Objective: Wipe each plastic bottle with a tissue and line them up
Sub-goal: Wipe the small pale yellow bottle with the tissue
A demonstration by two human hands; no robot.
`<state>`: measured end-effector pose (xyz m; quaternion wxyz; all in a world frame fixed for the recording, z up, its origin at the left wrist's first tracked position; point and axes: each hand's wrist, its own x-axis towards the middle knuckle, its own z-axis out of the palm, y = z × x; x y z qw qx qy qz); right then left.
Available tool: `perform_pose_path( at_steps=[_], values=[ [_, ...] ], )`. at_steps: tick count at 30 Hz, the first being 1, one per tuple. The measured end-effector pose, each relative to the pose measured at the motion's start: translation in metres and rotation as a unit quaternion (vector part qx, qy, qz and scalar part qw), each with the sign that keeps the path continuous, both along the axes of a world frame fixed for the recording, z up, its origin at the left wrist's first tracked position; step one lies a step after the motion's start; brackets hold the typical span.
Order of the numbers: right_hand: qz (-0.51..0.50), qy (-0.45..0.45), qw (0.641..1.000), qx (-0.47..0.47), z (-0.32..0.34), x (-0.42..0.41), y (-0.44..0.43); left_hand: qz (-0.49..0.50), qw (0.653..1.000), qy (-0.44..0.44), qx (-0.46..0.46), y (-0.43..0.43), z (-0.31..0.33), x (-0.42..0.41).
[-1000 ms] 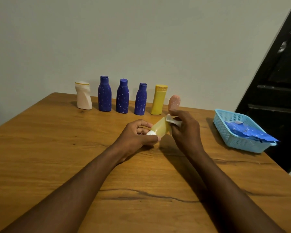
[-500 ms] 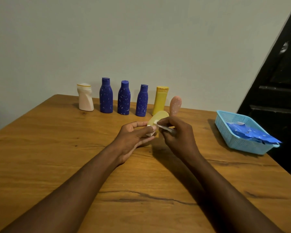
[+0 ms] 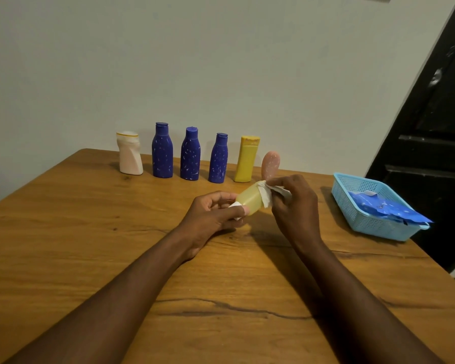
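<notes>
My left hand (image 3: 212, 216) grips the cap end of a small pale yellow bottle (image 3: 248, 199), held tilted above the table. My right hand (image 3: 294, 206) pinches a white tissue (image 3: 267, 197) against the bottle's upper end. Along the wall stands a row: a white bottle (image 3: 129, 153), three blue speckled bottles (image 3: 162, 151) (image 3: 190, 154) (image 3: 218, 158), a yellow bottle (image 3: 247, 160) and a pink bottle (image 3: 270, 164), partly hidden behind my right hand.
A light blue plastic basket (image 3: 368, 224) holding a blue packet (image 3: 386, 210) sits at the right edge of the wooden table (image 3: 90, 232). A dark door (image 3: 436, 114) stands to the right, beyond the table.
The tissue in my right hand slid from near the bottle's cap end out to its far end. The bottle tilted lower, and the left hand kept its grip.
</notes>
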<state>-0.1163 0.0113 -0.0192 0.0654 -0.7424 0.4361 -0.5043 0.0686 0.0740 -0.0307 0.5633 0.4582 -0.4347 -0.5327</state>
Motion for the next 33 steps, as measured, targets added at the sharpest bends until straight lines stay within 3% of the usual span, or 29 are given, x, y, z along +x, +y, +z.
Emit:
perform_pose_path(
  at_steps=[6,10,14,22,28,33],
  values=[
    [0.094,0.119,0.988,0.026,0.0,0.019,0.017,0.035,0.999,0.028,0.0,-0.003,-0.004,0.003],
    [0.133,0.129,0.982,0.043,0.002,0.016,0.015,0.034,0.998,0.045,0.0,-0.006,-0.007,0.005],
    [0.078,0.096,0.992,0.022,0.003,0.005,0.008,0.019,1.0,0.023,-0.001,-0.005,-0.006,0.003],
    [0.051,0.032,0.997,0.04,-0.001,-0.007,-0.002,0.018,0.993,-0.106,-0.04,-0.005,-0.009,0.003],
    [0.13,0.101,0.986,0.033,0.001,0.014,0.011,0.061,0.969,-0.223,-0.086,-0.007,-0.016,0.003],
    [0.163,0.105,0.978,0.07,0.0,0.011,0.008,0.101,0.953,-0.264,-0.113,-0.009,-0.019,0.006]
  ],
)
